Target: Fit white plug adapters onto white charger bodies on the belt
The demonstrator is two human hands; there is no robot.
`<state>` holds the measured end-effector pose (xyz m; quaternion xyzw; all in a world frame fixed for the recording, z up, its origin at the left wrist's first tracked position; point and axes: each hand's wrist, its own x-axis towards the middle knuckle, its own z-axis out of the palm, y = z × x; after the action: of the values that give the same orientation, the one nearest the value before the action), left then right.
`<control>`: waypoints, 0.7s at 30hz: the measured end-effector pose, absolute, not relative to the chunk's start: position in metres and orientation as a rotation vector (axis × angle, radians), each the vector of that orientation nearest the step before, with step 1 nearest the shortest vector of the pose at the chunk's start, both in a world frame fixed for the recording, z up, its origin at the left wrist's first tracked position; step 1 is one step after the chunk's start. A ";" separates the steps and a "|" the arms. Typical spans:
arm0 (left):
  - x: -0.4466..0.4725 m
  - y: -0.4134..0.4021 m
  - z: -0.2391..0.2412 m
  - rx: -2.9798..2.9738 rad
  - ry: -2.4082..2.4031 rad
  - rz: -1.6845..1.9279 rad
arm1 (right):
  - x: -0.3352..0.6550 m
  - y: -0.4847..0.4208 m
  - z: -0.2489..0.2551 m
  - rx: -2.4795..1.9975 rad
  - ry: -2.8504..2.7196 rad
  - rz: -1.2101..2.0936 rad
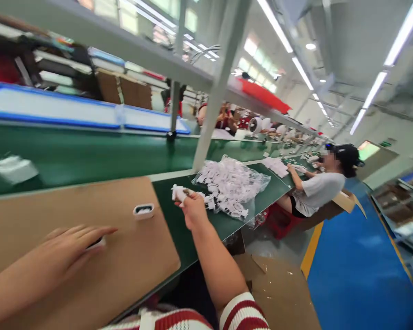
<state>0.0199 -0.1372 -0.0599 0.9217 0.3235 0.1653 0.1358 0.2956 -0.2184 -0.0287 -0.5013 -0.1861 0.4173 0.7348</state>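
Observation:
My right hand [192, 208] is closed in a pinch on a small white plastic part [179, 192], held just above the green bench beside a clear bag of white parts [232, 185]. My left hand [74, 247] lies on the brown cardboard sheet [131, 256], fingers bent over a small white-rimmed piece [97, 243] that is mostly hidden under them. Another white-rimmed oval piece [143, 210] sits alone on the cardboard, between the two hands.
A green conveyor belt [89, 153] runs behind the cardboard, carrying a white item [15, 168]. A slanted grey post [215, 105] holds a shelf overhead. A seated person [318, 190] works further along. An open cardboard box [275, 293] stands on the floor.

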 end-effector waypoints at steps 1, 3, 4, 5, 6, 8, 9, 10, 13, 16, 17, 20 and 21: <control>0.015 -0.146 -0.069 2.627 0.930 0.408 | 0.289 -0.224 -0.025 -1.047 -0.394 1.008; 0.012 -0.158 -0.079 2.527 0.921 0.404 | 0.275 -0.235 -0.019 -1.009 -0.381 1.134; 0.011 -0.161 -0.080 2.465 0.927 0.461 | 0.269 -0.241 -0.017 -1.015 -0.383 1.173; 0.011 -0.164 -0.081 2.391 0.943 0.544 | 0.263 -0.247 -0.016 -1.031 -0.391 1.198; 0.010 -0.167 -0.080 2.311 0.959 0.622 | 0.257 -0.252 -0.014 -1.053 -0.409 1.211; 0.008 -0.170 -0.079 2.191 0.946 0.689 | 0.244 -0.259 -0.012 -1.124 -0.493 1.189; 0.007 -0.171 -0.079 2.161 0.913 0.684 | 0.237 -0.261 -0.011 -1.180 -0.568 1.150; 0.006 -0.171 -0.079 2.145 0.867 0.675 | 0.231 -0.262 -0.010 -1.251 -0.666 1.088; 0.006 -0.168 -0.082 2.089 0.752 0.725 | 0.211 -0.260 -0.011 -1.455 -1.108 0.753; 0.007 -0.164 -0.087 2.023 0.721 0.790 | 0.197 -0.254 -0.016 -1.488 -1.654 0.379; 0.007 -0.163 -0.089 2.016 0.716 0.797 | 0.194 -0.252 -0.019 -1.481 -1.810 0.291; 0.007 -0.163 -0.093 2.018 0.705 0.797 | 0.188 -0.246 -0.024 -1.515 -2.103 0.149; 0.007 -0.163 -0.094 2.021 0.707 0.798 | 0.187 -0.244 -0.025 -1.542 -2.158 0.133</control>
<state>0.0065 -0.1634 -0.0943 0.8045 0.2814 0.3178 0.4155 0.1870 -0.2437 -0.0249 -0.5637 -0.7887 0.0486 0.2405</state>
